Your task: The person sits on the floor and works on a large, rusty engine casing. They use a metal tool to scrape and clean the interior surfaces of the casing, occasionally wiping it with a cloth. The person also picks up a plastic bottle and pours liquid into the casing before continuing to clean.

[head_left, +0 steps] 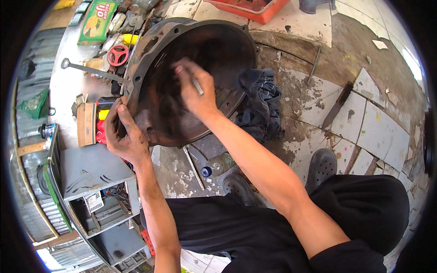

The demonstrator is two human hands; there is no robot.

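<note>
A large dark metal bell housing, round and hollow with bolt holes along its flange, stands tilted in front of me with its open side facing me. My left hand, smudged with grime, is closed on the left edge of its flange. Inside the hollow, my right hand is closed round a short, thin grey tool. Motion smears its fingers, and the tool's working end cannot be made out. A dark crumpled cloth lies against the right side of the housing.
Below the housing are a plastic bottle and a metal bar. Broken tiles and a long dark-handled blade lie at right. A red tray stands behind. Left are a rod with a round head and a grey metal cabinet.
</note>
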